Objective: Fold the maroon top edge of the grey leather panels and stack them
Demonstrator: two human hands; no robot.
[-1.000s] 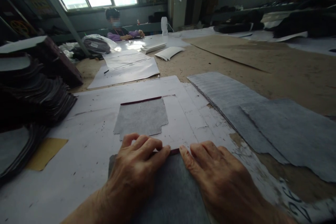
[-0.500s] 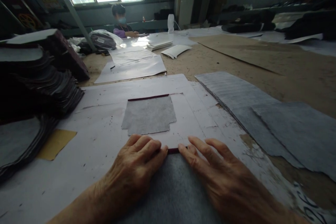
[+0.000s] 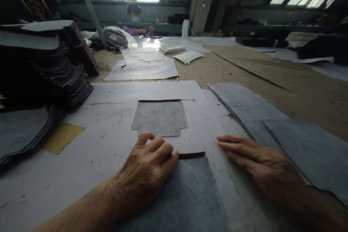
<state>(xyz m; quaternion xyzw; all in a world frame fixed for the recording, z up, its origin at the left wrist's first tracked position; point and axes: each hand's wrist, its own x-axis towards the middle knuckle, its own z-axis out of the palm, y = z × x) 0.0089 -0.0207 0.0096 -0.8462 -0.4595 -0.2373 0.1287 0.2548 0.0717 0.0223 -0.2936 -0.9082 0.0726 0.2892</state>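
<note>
My left hand [image 3: 148, 168] lies flat, fingers together, pressing the top left corner of a grey felt-like piece [image 3: 187, 192] with a dark red top edge [image 3: 191, 155]. My right hand [image 3: 258, 159] rests flat with fingers stretched out on the white paper [image 3: 108, 145], to the right of that piece and apart from it. A second grey piece [image 3: 160, 117] with a dark red top edge lies on the paper just beyond my hands.
Tall stacks of dark cut pieces [image 3: 46, 72] stand at the left, with a yellow scrap [image 3: 62, 137] beside them. Long grey sheets [image 3: 272, 123] lie at the right. Far off, a person [image 3: 134, 21] sits at the table among white sheets [image 3: 144, 67].
My right hand has slid off the near grey piece to the right onto the paper. My left hand stays on the piece's top left corner. The view has tilted slightly.
</note>
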